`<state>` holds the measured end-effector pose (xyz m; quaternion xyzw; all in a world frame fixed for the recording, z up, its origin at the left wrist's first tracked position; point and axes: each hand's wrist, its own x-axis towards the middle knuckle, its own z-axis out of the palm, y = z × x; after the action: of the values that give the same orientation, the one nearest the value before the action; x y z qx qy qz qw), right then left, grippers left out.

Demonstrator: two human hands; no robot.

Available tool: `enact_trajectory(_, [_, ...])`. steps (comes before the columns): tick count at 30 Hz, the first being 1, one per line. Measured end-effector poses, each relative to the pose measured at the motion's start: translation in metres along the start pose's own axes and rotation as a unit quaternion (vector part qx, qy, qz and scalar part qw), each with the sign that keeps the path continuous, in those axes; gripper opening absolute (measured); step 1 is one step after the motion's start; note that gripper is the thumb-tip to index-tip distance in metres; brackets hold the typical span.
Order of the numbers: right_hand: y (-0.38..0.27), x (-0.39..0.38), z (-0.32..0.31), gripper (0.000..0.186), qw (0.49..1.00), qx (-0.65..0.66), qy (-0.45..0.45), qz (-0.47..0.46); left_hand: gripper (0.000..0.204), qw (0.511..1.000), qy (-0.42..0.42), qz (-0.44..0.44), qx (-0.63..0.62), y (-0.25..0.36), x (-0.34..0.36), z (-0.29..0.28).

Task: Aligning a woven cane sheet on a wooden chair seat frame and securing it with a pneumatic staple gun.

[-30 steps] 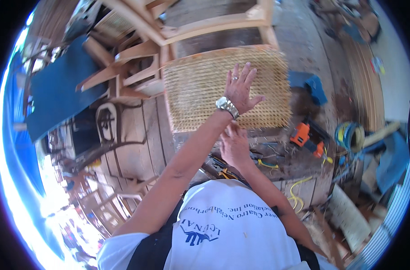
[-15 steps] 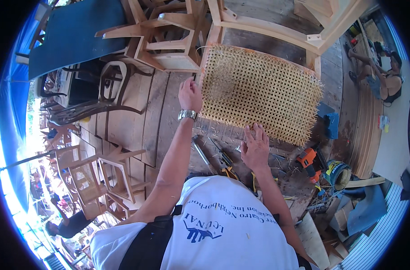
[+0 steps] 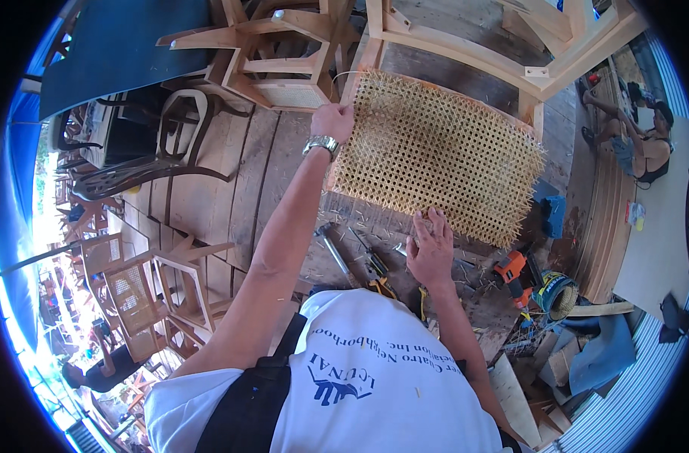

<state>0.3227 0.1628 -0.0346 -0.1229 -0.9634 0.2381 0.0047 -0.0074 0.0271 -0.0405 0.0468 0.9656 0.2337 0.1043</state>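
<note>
A sheet of woven cane webbing (image 3: 443, 155) with frayed edges lies over the seat of a pale wooden chair frame (image 3: 465, 57). At its left edge is my left hand (image 3: 333, 122), closed, its fingertips against the border; what they pinch, if anything, is hidden. A thin loose cane strand (image 3: 344, 74) curls out just beyond that hand. My right hand (image 3: 433, 249) rests open, fingertips stretched onto the near edge of the webbing. Below the sheet lie a hammer (image 3: 335, 253), a screwdriver (image 3: 369, 253) and yellow-handled pliers (image 3: 382, 287).
An orange-black power drill (image 3: 513, 273) and a round tin (image 3: 554, 293) are at right. Bare chair frames (image 3: 284, 64) crowd the far left, beside a blue-topped table (image 3: 125, 53). One person (image 3: 647, 147) sits at far right, another (image 3: 103, 366) is at lower left. Cane scraps litter the plank floor.
My left hand has moved right and slightly away from me, from beside the webbing onto its left edge. My right hand stays in place. The view has shifted slightly.
</note>
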Motion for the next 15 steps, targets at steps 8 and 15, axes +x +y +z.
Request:
enact_trajectory(8, [0.001, 0.0, 0.002, 0.058, 1.0, 0.006, 0.004, -0.007, 0.05, 0.995, -0.015, -0.066, -0.069, -0.01, 0.015, 0.007])
enact_trajectory(15, [0.001, 0.001, -0.001, 0.059, 1.0, -0.012, -0.01, -0.016, 0.047, 0.982, -0.156, -0.066, -0.082, -0.001, 0.028, -0.012])
